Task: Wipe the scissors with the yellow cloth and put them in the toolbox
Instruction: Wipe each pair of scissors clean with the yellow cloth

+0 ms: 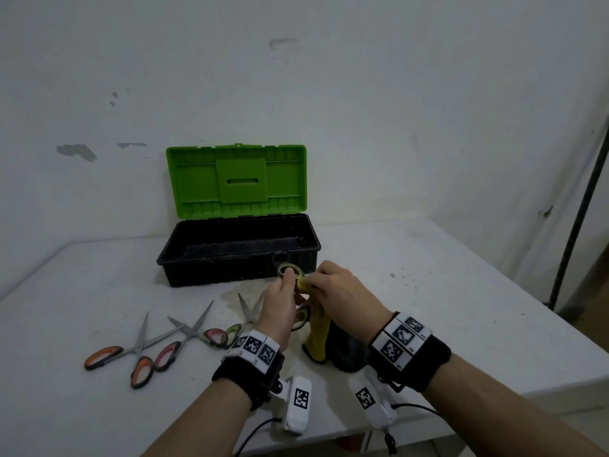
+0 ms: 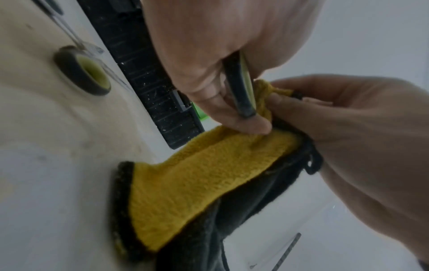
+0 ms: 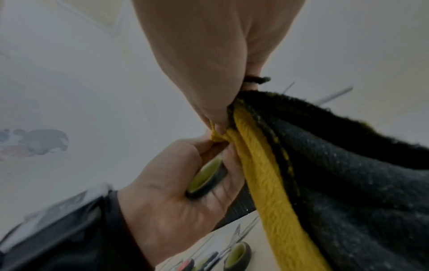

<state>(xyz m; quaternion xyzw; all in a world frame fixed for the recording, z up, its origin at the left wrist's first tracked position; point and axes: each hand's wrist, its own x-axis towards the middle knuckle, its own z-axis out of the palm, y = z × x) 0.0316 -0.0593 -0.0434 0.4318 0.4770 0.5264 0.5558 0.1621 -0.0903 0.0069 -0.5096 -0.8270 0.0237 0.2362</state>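
Note:
My left hand [image 1: 285, 288] grips a pair of scissors [image 1: 290, 270] by their black and yellow-green handles, one ring sticking up above the fingers. My right hand [image 1: 318, 282] pinches the yellow cloth [image 1: 318, 341] against the scissors just past the handle; the blades are hidden inside it. The cloth is yellow on one face and dark grey on the other, and hangs down to the table. In the left wrist view the handle [image 2: 241, 91] lies in my left hand [image 2: 209, 55] and the cloth [image 2: 209, 174] drapes below. The open toolbox [image 1: 214, 273] stands just behind both hands.
Three more pairs of scissors lie on the white table [image 1: 445, 291] to the left: orange-handled [image 1: 131, 354], pink-handled [image 1: 191, 334] and green-handled [image 1: 245, 319]. The toolbox's green lid [image 1: 237, 179] leans back near the wall. A dark pole [image 1: 580, 206] stands at the right.

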